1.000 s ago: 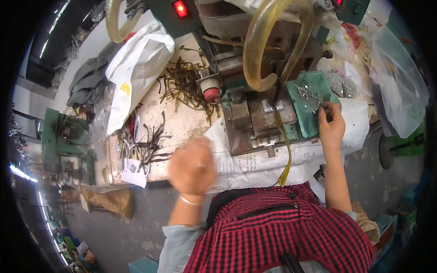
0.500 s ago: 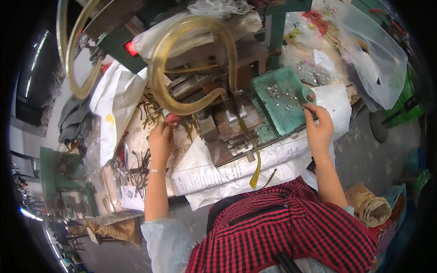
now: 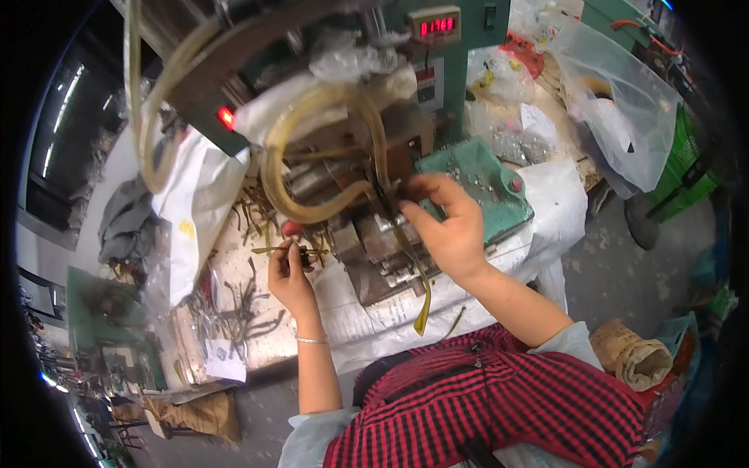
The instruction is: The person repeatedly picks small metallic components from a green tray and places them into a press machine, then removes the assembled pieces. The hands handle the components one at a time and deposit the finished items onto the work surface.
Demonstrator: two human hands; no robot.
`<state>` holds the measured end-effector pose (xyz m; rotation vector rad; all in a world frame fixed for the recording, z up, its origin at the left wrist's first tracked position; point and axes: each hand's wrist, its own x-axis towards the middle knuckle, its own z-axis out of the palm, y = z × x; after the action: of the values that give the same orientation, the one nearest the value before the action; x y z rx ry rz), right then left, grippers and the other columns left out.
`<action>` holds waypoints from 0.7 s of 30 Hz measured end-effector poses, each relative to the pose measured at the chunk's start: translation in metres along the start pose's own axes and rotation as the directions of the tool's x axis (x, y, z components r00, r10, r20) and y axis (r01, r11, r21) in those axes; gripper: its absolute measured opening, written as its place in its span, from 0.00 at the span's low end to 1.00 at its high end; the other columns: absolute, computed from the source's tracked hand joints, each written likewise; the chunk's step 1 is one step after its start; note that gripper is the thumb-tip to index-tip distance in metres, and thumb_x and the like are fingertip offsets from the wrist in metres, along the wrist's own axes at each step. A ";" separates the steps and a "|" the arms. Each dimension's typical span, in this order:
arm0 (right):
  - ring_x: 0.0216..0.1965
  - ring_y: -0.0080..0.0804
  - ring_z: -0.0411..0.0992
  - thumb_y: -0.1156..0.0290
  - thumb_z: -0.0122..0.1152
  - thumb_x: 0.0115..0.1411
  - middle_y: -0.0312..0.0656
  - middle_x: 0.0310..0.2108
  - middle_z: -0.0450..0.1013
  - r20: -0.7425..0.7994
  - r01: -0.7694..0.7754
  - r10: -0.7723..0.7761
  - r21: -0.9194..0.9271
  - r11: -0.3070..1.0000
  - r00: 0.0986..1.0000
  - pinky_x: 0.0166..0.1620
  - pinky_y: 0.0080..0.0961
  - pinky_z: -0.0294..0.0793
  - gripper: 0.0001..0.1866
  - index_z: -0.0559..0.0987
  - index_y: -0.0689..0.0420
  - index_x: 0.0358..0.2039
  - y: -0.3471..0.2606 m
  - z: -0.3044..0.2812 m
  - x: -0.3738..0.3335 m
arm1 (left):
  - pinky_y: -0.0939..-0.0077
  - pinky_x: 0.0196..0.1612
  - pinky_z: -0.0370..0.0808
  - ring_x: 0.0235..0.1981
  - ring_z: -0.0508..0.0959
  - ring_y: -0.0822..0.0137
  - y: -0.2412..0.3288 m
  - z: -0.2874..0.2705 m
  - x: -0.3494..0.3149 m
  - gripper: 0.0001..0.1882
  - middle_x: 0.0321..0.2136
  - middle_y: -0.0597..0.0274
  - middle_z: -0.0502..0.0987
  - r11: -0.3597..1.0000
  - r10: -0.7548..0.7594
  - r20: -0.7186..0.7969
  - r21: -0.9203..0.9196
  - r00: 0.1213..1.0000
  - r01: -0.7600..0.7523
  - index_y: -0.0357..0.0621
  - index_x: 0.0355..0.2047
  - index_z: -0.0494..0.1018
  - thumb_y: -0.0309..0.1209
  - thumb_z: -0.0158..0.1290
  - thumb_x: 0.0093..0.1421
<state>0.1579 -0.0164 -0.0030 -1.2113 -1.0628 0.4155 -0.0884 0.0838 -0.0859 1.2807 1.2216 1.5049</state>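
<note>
My left hand [image 3: 292, 282] pinches a thin olive strip, which looks like an eyeglass temple [image 3: 266, 249], beside the red knob [image 3: 292, 228] of a small green machine. A second olive temple [image 3: 421, 318] sticks out from the metal clamp block [image 3: 382, 243], its flared end hanging toward me. My right hand [image 3: 452, 226] reaches to the machine's head just above that block. Its thumb and index finger are bent together there; whatever lies between them is hidden.
A green tray [image 3: 507, 212] with small metal bits and a red button stands right of the block. A yellowish hose [image 3: 275, 168] loops over the work. Dark temples [image 3: 250, 308] lie at left. A clear plastic bag [image 3: 624, 101] hangs at far right.
My left hand has left the red knob and come nearer, now with a temple in its fingers. My right hand has moved left from the tray's red button to the machine's head.
</note>
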 end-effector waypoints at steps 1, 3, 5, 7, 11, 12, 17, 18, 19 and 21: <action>0.47 0.23 0.78 0.80 0.68 0.61 0.39 0.42 0.81 -0.006 -0.046 0.046 0.066 0.997 0.999 0.52 0.23 0.74 0.15 0.79 0.63 0.49 0.002 0.001 -0.003 | 0.82 0.31 0.77 0.29 0.80 0.75 0.005 0.002 -0.006 0.07 0.32 0.62 0.81 0.999 -0.028 0.001 0.021 1.000 0.028 0.32 0.40 0.78 0.26 0.57 0.70; 0.48 0.24 0.78 0.81 0.67 0.61 0.41 0.43 0.81 -0.009 -0.118 0.123 0.210 0.971 0.992 0.53 0.22 0.73 0.18 0.77 0.64 0.52 0.001 0.004 -0.003 | 0.80 0.34 0.79 0.31 0.82 0.72 0.010 0.001 -0.006 0.06 0.36 0.59 0.82 0.994 0.105 -0.002 0.007 0.994 -0.105 0.32 0.42 0.77 0.24 0.57 0.70; 0.49 0.26 0.78 0.82 0.67 0.62 0.44 0.47 0.80 0.027 -0.145 0.142 0.230 0.962 0.989 0.55 0.22 0.73 0.22 0.74 0.65 0.56 0.000 0.005 -0.003 | 0.79 0.36 0.80 0.32 0.82 0.71 0.045 0.013 -0.014 0.06 0.37 0.57 0.82 0.972 0.229 -0.016 -0.053 0.973 -0.230 0.31 0.42 0.77 0.23 0.57 0.70; 0.49 0.26 0.78 0.82 0.67 0.61 0.45 0.49 0.79 0.060 -0.191 0.181 0.313 0.930 0.982 0.56 0.23 0.73 0.23 0.73 0.65 0.56 -0.003 0.008 -0.002 | 0.76 0.37 0.82 0.34 0.83 0.68 0.080 0.022 -0.024 0.06 0.38 0.52 0.83 0.904 0.428 0.014 -0.015 0.904 -0.428 0.29 0.44 0.76 0.17 0.56 0.67; 0.53 0.28 0.76 0.82 0.64 0.62 0.47 0.56 0.75 0.113 -0.244 0.217 0.364 0.899 0.970 0.59 0.26 0.72 0.26 0.71 0.65 0.61 -0.034 0.007 -0.006 | 0.72 0.36 0.82 0.36 0.85 0.60 0.123 0.029 -0.050 0.11 0.39 0.44 0.84 0.664 0.720 0.243 0.030 0.650 -0.747 0.35 0.43 0.76 0.15 0.61 0.61; 0.53 0.29 0.76 0.82 0.64 0.62 0.46 0.57 0.75 0.118 -0.246 0.217 0.379 0.892 0.969 0.59 0.26 0.72 0.27 0.71 0.65 0.61 -0.042 0.004 -0.014 | 0.73 0.35 0.80 0.36 0.85 0.61 0.131 0.028 -0.055 0.12 0.40 0.47 0.85 0.565 0.748 0.352 0.108 0.563 -0.818 0.38 0.43 0.77 0.18 0.63 0.59; 0.57 0.32 0.74 0.81 0.64 0.60 0.44 0.59 0.74 0.249 -0.188 0.137 0.197 0.962 0.959 0.62 0.30 0.71 0.29 0.71 0.63 0.63 -0.037 -0.018 -0.001 | 0.78 0.28 0.72 0.27 0.78 0.70 0.130 0.057 -0.063 0.14 0.41 0.56 0.86 0.226 0.762 0.610 0.063 0.216 -0.972 0.45 0.38 0.81 0.25 0.69 0.51; 0.58 0.31 0.73 0.81 0.64 0.59 0.43 0.58 0.75 0.219 -0.157 0.121 0.155 0.975 0.968 0.62 0.30 0.71 0.29 0.72 0.62 0.63 -0.023 -0.023 0.008 | 0.79 0.26 0.70 0.25 0.77 0.72 0.127 0.064 -0.062 0.12 0.41 0.55 0.85 0.201 0.763 0.617 0.061 0.195 -0.978 0.44 0.36 0.81 0.26 0.68 0.50; 0.59 0.32 0.73 0.81 0.64 0.59 0.43 0.57 0.75 0.168 -0.097 0.085 0.064 0.993 0.982 0.62 0.30 0.71 0.29 0.73 0.61 0.62 -0.006 -0.033 0.018 | 0.80 0.24 0.69 0.23 0.76 0.73 0.123 0.070 -0.060 0.11 0.40 0.55 0.85 0.176 0.762 0.623 0.061 0.175 -0.982 0.43 0.34 0.81 0.26 0.68 0.50; 0.59 0.32 0.73 0.82 0.63 0.60 0.44 0.55 0.76 0.050 -0.186 0.182 0.090 0.978 0.982 0.62 0.30 0.71 0.28 0.73 0.60 0.62 0.017 -0.059 0.036 | 0.81 0.21 0.67 0.19 0.73 0.74 0.115 0.076 -0.057 0.13 0.39 0.56 0.85 0.177 0.803 0.574 0.027 0.160 -0.984 0.44 0.36 0.81 0.24 0.69 0.49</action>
<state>0.2290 -0.0155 -0.0014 -1.2253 -0.9582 0.6301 -0.0021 0.0165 0.0159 2.8778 0.2575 1.5346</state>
